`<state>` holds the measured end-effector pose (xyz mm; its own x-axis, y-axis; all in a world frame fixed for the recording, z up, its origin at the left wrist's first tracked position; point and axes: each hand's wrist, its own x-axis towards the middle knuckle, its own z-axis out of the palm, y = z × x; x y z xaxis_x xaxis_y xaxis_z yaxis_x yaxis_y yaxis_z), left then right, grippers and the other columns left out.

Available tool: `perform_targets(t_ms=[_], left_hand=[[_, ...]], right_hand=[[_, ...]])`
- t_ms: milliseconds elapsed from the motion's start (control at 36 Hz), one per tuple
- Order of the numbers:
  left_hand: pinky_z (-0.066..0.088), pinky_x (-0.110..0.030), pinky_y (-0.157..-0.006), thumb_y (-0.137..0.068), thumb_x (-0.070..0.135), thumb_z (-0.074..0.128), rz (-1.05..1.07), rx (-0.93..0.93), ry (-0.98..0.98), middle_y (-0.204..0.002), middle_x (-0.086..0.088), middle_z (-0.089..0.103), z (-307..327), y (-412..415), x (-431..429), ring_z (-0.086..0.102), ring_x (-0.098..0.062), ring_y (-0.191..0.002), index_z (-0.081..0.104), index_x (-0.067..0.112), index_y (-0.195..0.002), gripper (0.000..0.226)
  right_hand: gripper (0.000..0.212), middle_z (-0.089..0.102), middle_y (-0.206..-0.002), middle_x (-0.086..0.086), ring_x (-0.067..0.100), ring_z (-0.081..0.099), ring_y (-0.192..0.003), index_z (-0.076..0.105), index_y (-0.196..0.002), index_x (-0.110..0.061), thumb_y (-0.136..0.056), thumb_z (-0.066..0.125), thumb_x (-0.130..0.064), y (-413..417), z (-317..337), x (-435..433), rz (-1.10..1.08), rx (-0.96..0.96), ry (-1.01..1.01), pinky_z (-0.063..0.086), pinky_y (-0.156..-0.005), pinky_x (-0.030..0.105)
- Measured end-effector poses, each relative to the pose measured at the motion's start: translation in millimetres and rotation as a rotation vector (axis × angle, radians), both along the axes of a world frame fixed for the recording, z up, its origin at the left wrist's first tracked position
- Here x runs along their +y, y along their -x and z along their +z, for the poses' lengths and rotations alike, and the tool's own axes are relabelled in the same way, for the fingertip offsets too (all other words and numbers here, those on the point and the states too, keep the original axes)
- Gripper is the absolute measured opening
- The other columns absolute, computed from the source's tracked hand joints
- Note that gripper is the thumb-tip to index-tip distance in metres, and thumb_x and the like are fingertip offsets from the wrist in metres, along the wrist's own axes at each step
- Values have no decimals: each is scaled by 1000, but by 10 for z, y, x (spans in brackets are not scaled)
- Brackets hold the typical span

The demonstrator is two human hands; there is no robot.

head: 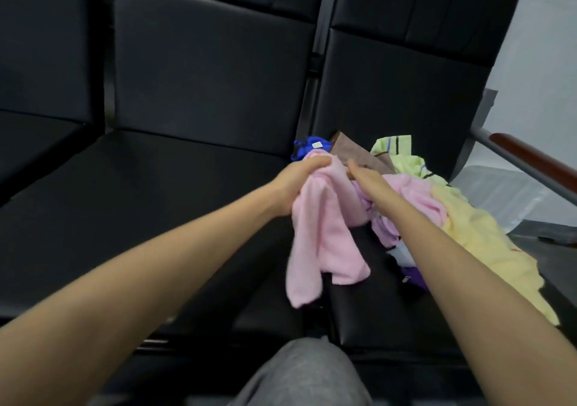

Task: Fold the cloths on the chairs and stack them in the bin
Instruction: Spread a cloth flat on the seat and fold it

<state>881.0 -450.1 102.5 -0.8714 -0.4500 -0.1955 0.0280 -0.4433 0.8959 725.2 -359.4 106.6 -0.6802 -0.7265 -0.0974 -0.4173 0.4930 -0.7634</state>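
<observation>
Grey-trousered knee (306, 374) sits at the near edge, both bare forearms reaching far over the black chairs (187, 193). The left hand (296, 177) grips the top of a pink cloth (324, 237), which hangs crumpled above the gap between the middle and right seats. The right hand (365, 177) touches the same cloth just to the right; blur hides whether its fingers pinch it. On the right seat lies a loose pile: a blue cloth (307, 149), a brown cloth (359, 152), a striped green cloth (393, 147), and a yellow towel (487, 243). Further right, beyond the armrest (537, 158), stands what may be a translucent bin (499, 193).
</observation>
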Motion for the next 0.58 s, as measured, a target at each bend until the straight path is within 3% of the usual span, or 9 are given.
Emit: perform_targets(t_ms=[28,83,194,333,389,472,583], left_hand=[[48,-42,-99,-74,38,72,10,-25,46,-113,-20,67,45,-66,-42,63,-30,-110,64,3,-116,55],[50,-39,-96,-84,33,66,45,-64,184,-106,-20,69,126,-198,-137,65,-29,-104,66,4,-110,39],[53,-31,-80,-87,31,59,35,-131,506,-93,-11,72,342,-534,-353,67,-21,-90,71,10,-97,26],[54,-27,-83,-91,23,56,22,-234,867,-102,0,72,614,-1055,-719,68,-13,-93,73,23,-101,20],[55,-26,-76,-93,18,52,25,-284,967,-98,4,72,703,-1251,-895,68,-11,-88,71,26,-99,21],[52,-27,-75,-92,16,52,29,-429,1109,-93,3,68,774,-1580,-1216,64,-13,-86,68,20,-95,17],[44,-27,-68,-93,13,51,13,-735,1351,-82,-3,58,792,-1803,-1519,54,-21,-79,62,15,-85,14]], right_hand=[[62,67,-113,-4,16,63,-104,66,-111,-27,-81,38,-72,-93,78,-32,56,-134,55,49,-89,33],[46,69,-106,-4,13,65,-97,62,-114,-25,-91,43,-59,-301,216,-75,273,-255,39,51,-87,30],[12,68,-91,-5,8,64,-86,65,-99,-20,-90,63,-28,-646,419,-130,588,-41,-124,50,-79,23],[15,66,-96,5,14,60,-90,67,-98,-14,-86,68,-22,-699,528,-300,578,90,-132,46,-87,32],[3,62,-88,2,15,56,-84,66,-84,-19,-87,66,-19,-659,538,-331,560,161,-196,45,-79,31],[15,51,-75,-4,12,45,-72,62,-75,-22,-88,59,-15,-726,573,-436,499,271,-225,36,-63,23],[21,52,-64,-3,16,50,-62,60,-73,-21,-87,52,-8,-902,603,-647,360,440,-205,37,-53,22]])
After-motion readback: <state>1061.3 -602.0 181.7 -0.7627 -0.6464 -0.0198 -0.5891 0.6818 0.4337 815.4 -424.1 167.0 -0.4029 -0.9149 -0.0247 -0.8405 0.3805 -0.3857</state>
